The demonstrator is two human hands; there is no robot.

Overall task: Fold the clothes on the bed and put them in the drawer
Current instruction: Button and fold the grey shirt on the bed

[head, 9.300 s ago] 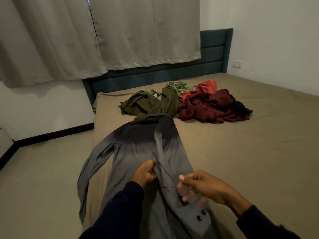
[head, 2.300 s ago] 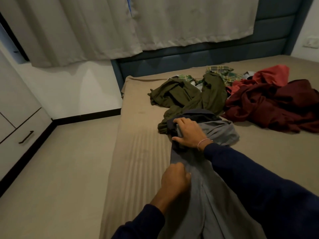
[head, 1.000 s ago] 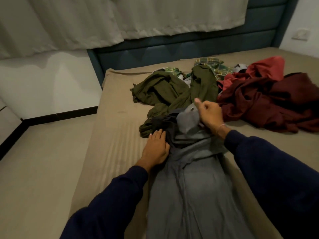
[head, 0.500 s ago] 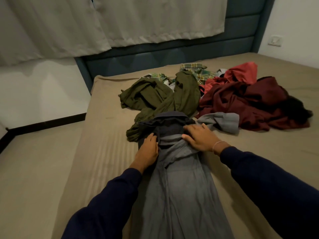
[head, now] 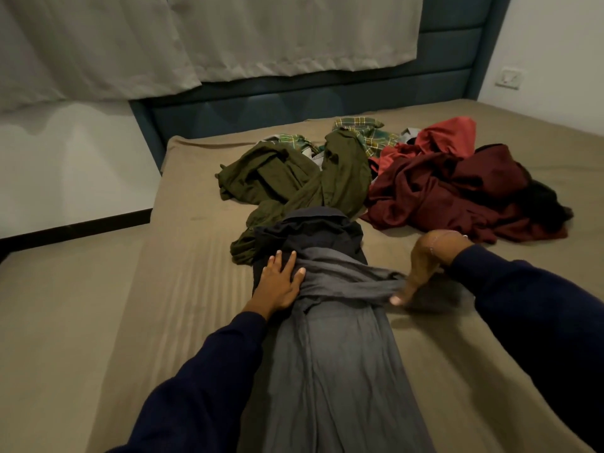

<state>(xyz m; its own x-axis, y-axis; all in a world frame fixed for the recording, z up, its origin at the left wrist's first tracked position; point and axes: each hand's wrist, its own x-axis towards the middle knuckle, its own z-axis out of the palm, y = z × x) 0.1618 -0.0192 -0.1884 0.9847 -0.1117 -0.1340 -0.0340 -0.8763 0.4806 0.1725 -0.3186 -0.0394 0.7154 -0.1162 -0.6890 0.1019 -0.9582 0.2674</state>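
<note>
A grey shirt (head: 333,371) lies lengthwise on the bed (head: 137,322), its dark collar end (head: 310,230) farthest from me. My left hand (head: 277,282) presses flat on the shirt's left shoulder area with straight fingers. My right hand (head: 418,273) grips the grey sleeve (head: 353,286) and holds it stretched across the shirt toward the right. Beyond the shirt lie an olive green garment (head: 294,181), a green plaid one (head: 366,132), a dark red one (head: 444,194) and a brighter red one (head: 447,135). No drawer is in view.
A dark blue padded headboard (head: 294,103) backs the bed, with pale curtains (head: 196,37) hanging over it. A wall socket (head: 508,78) sits on the right wall. Bare floor (head: 49,305) runs along the bed's left side.
My right hand has left the shirt's chest, taken the grey sleeve that lay off to the right and pulled it taut toward me. My left hand stays pressed on the shirt.
</note>
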